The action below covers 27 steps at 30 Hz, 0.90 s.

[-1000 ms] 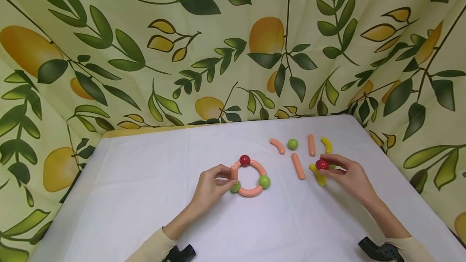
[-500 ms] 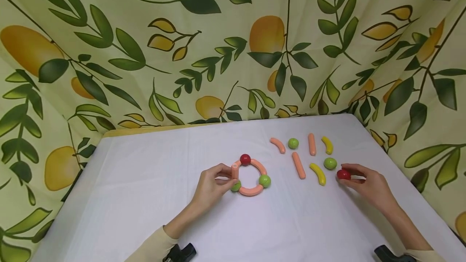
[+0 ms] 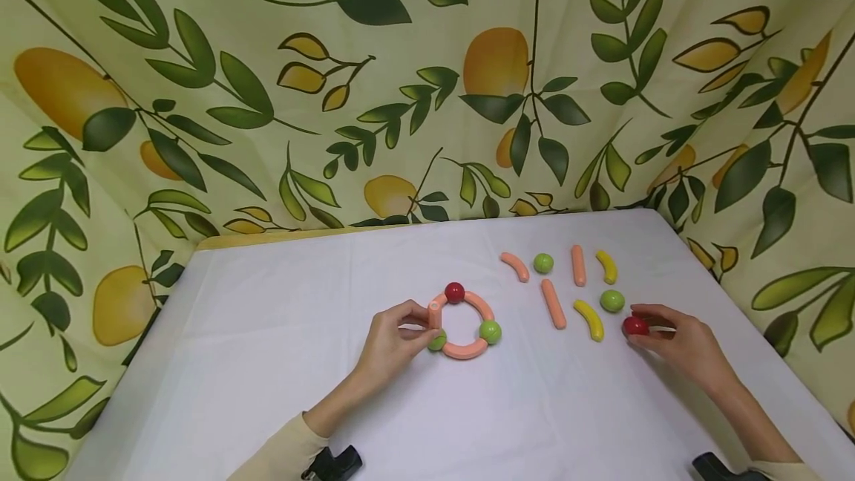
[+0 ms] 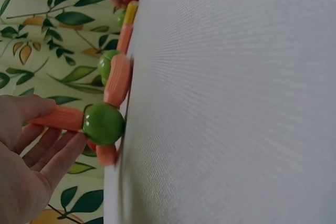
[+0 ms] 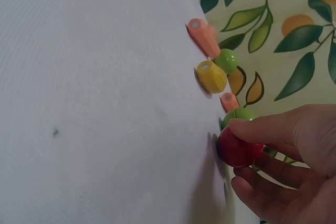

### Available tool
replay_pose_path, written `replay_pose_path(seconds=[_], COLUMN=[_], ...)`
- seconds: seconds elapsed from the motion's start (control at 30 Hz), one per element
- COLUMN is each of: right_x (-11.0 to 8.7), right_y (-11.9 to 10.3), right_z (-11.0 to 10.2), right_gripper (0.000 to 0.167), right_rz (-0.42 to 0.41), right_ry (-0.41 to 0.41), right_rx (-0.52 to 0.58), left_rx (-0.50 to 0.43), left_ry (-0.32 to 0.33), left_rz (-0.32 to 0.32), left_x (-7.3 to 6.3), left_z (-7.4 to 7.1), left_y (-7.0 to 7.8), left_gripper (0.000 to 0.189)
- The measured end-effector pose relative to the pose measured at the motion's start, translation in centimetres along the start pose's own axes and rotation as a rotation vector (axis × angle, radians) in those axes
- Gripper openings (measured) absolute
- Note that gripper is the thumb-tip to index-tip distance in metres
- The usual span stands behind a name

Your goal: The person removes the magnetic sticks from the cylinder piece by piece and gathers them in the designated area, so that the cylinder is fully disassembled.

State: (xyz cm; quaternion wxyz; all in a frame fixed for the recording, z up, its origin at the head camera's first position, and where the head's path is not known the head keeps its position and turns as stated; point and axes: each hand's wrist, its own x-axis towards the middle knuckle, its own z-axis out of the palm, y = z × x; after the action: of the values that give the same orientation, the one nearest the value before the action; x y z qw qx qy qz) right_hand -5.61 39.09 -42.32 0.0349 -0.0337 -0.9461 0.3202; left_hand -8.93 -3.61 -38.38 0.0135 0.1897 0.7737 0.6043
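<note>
A ring of curved salmon-pink sticks (image 3: 465, 350) and balls lies mid-table, with a red ball (image 3: 455, 292) at its top and a green ball (image 3: 490, 332) at its right. My left hand (image 3: 394, 336) pinches a salmon-pink stick (image 4: 63, 117) that stands up from the ring's lower-left green ball (image 4: 104, 123). Part of the ring's left side is hidden behind this stick in the head view. Over at the right, my right hand (image 3: 688, 347) pinches a second red ball (image 5: 236, 148) between thumb and fingers, close to the white tabletop.
Left of the right hand lie loose pieces: a green ball (image 3: 611, 300), two curved yellow sticks (image 3: 588, 320), straight pink sticks (image 3: 553, 304), a curved pink stick (image 3: 515, 267) and another green ball (image 3: 543, 263). A leaf-patterned curtain (image 3: 414, 95) hangs behind the white-covered table (image 3: 254, 332).
My right hand has carried the red ball rightward and toward me, away from the yellow sticks, uncovering the green ball there. The left hand keeps its hold on the pink stick.
</note>
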Motion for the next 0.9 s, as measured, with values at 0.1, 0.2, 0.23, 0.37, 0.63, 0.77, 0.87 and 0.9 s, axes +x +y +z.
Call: replay_pose_path(seconds=[0.1,0.2,0.23,0.37,0.63,0.77,0.87,0.9], right_x=[0.0,0.0,0.1,0.2,0.8,1.2,1.4,1.5], right_y=[-0.1,-0.4,-0.5,-1.2,-3.3,-4.9,-6.2,-6.6], right_z=[0.0,-0.1,-0.3,-0.8,-1.2,-0.6,0.1,0.4], right_gripper=[0.056,0.056,0.056,0.053,0.044,0.042,0.04,0.04], right_rz=[0.014,0.015,0.013,-0.04,-0.213,-0.287,-0.349,-0.363], right_ry=[-0.005,-0.005,-0.006,0.025,0.13,0.158,0.177,0.177], right_rx=[0.007,-0.011,-0.019,-0.038,-0.072,-0.066,-0.05,-0.041], left_rx=[0.003,0.006,0.007,0.008,0.013,0.011,0.011,0.012], left_ry=[0.005,0.012,0.014,0.021,0.025,0.018,0.015,0.015], left_rz=[-0.002,-0.001,-0.001,-0.002,0.003,0.004,0.006,0.009], left_x=[0.0,-0.1,-0.1,-0.1,-0.1,-0.1,0.0,0.0], left_z=[0.1,0.2,0.2,0.2,0.1,0.1,0.1,0.1], left_y=[0.0,0.0,0.1,0.0,0.1,0.0,-0.2,-0.2], left_gripper=[0.017,0.017,0.017,0.017,0.018,0.018,0.019,0.019])
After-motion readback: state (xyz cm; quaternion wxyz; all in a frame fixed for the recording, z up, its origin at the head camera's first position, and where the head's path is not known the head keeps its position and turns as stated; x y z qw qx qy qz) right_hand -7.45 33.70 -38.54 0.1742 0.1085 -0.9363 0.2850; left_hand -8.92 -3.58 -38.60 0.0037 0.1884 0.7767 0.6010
